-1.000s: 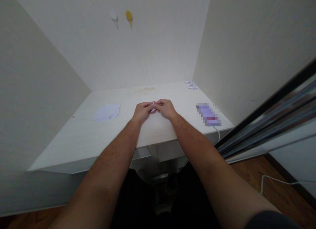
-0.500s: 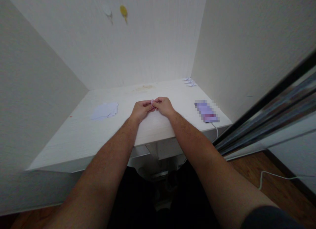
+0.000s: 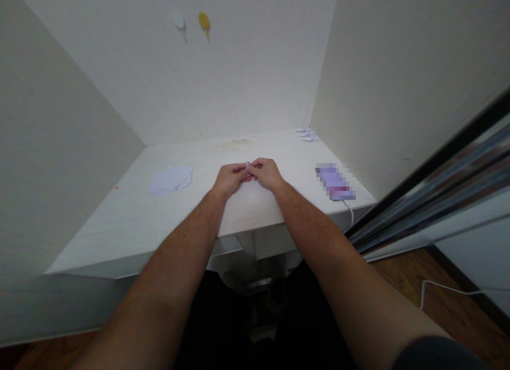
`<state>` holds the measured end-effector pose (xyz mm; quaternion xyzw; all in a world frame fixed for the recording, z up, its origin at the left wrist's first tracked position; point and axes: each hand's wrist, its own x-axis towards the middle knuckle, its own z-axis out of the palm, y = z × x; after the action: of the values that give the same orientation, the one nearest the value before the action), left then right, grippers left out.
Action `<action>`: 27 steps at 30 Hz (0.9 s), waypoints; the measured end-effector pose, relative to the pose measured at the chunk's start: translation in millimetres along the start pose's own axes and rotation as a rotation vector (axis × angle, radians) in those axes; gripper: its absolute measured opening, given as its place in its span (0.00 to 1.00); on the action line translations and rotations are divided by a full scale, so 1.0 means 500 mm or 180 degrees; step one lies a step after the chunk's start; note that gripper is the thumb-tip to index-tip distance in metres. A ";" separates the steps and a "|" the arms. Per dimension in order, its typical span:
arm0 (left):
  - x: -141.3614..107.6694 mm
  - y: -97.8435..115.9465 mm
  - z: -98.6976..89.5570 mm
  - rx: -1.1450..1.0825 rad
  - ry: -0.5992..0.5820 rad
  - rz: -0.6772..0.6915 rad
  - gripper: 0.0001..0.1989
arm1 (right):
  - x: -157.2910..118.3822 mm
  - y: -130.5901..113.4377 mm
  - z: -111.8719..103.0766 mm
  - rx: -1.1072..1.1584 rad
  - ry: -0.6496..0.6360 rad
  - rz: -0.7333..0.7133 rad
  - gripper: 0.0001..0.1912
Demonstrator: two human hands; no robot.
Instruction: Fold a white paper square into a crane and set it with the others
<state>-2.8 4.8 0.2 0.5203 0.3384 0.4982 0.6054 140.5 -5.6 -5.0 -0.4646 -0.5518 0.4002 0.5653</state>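
Just above the white desk [image 3: 255, 205], my two hands meet fingertip to fingertip. Between them is a small folded piece of paper [image 3: 247, 168], white and mostly covered by the fingers. My left hand [image 3: 231, 179] is closed in a pinch on its left side. My right hand [image 3: 266, 172] pinches the same paper from the right, thumb toward the left hand. A stack of white paper sheets [image 3: 171, 179] lies to the left of my hands. Several small folded paper pieces [image 3: 308, 135] sit at the far right corner of the desk.
A phone [image 3: 335, 182], blurred out, rests near the desk's right edge with a white cable [image 3: 351, 216] hanging from it. Walls enclose the desk at left, back and right. A yellow hook [image 3: 204, 22] and a white hook [image 3: 179, 22] are on the back wall.
The view has shifted slightly. My fingers have moved only a little around the folded paper; both hands keep their pinch on it.
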 end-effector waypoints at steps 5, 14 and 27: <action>0.003 -0.003 -0.002 -0.0021 -0.0003 -0.0051 0.21 | -0.001 -0.002 -0.001 -0.0071 0.0028 0.0016 0.07; 0.004 -0.007 -0.003 -0.0028 -0.0037 -0.0075 0.25 | 0.003 0.000 -0.005 -0.0356 0.0045 0.0007 0.09; 0.001 -0.002 0.002 0.0053 -0.0013 -0.0055 0.21 | -0.001 -0.005 -0.005 -0.0278 0.0020 0.0016 0.08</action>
<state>-1.6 5.2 -0.5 0.5234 0.3458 0.4890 0.6061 142.8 -6.8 -2.4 -0.4914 -0.5658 0.3758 0.5452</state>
